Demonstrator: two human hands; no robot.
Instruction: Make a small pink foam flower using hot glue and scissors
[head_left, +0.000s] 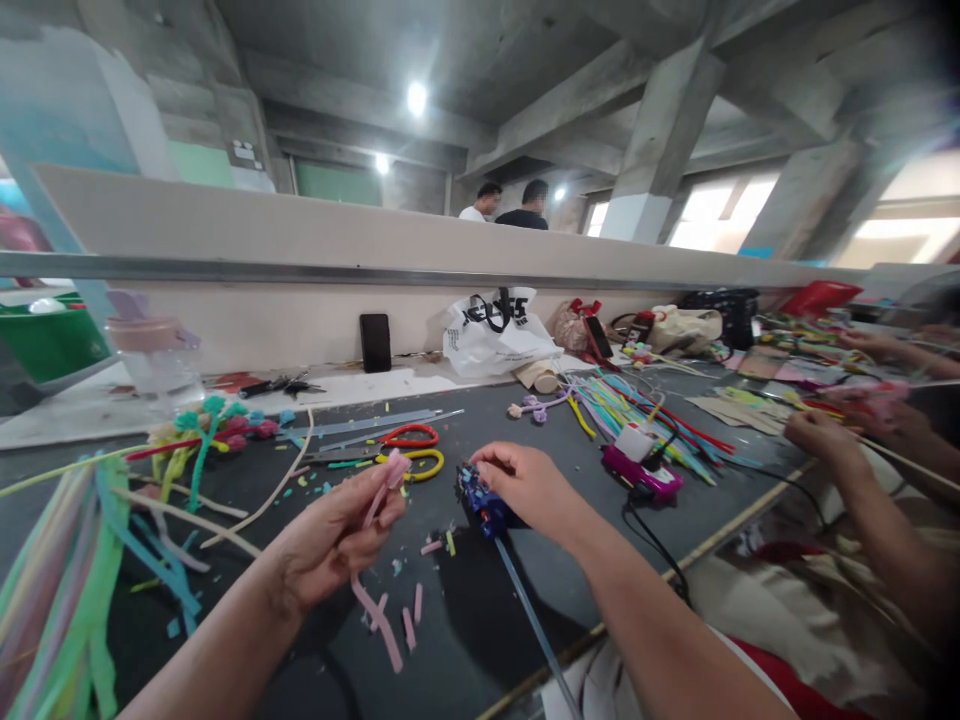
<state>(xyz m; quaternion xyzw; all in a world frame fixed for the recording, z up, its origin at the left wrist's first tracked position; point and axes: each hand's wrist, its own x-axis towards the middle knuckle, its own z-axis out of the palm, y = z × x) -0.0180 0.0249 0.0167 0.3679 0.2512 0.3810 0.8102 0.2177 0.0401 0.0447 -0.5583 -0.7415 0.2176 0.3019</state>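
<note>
My left hand [349, 530] pinches a pink pipe cleaner [396, 470] whose upper end is bunched into a small tuft. Below that hand, a pink length [379, 620] and short cut pieces lie on the dark tabletop. My right hand [529, 490] is closed at the far end of a blue glue gun [487, 505], its fingertips curled down and partly hidden. From the gun's near end a translucent glue stick [529, 605] runs toward me past the table edge. Scissors [409, 450] with red and yellow handles lie just beyond my left hand.
Coloured pipe cleaners [67, 570] spread at the left, and another bundle [637, 410] lies at the right. A purple power strip [641, 472] trails black cords. Behind stand a phone [375, 343], a white bag [495, 335] and a bottle [146, 355]. A co-worker's hands [832, 440] are at far right.
</note>
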